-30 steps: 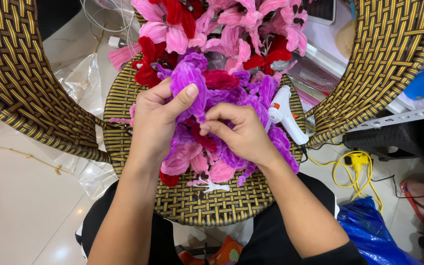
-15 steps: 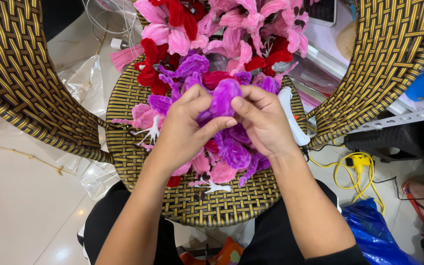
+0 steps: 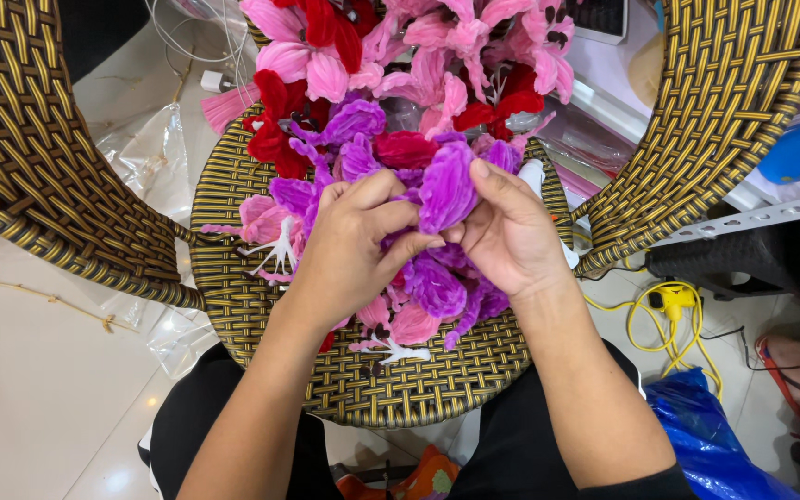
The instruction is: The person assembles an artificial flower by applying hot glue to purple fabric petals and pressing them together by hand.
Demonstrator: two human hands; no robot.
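Pale tiled floor point(image 3: 39, 389) shows around a small round woven table point(image 3: 233, 306), black and gold, with one woven chair point(image 3: 30, 157) to its left and another point(image 3: 724, 111) to its right. Heaped on the table: fuzzy craft flowers, purple nearest, pink and red beyond; too tangled to count.

One purple petal point(image 3: 446, 190) is held up between both hands, above the heap's middle. Its long axis runs roughly upright in view, tip pointing away from the person, base down at the fingers.

Left hand point(image 3: 354, 245): closed, thumb and fingers pinching the petal's base from the left. Right hand point(image 3: 511, 231): closed on the petal's right edge, index finger lying along it. Both equally near, fingertips almost touching.

Two hands, two chairs, one table. A yellow cord point(image 3: 668, 319) and blue bag point(image 3: 724, 435) lie at right.
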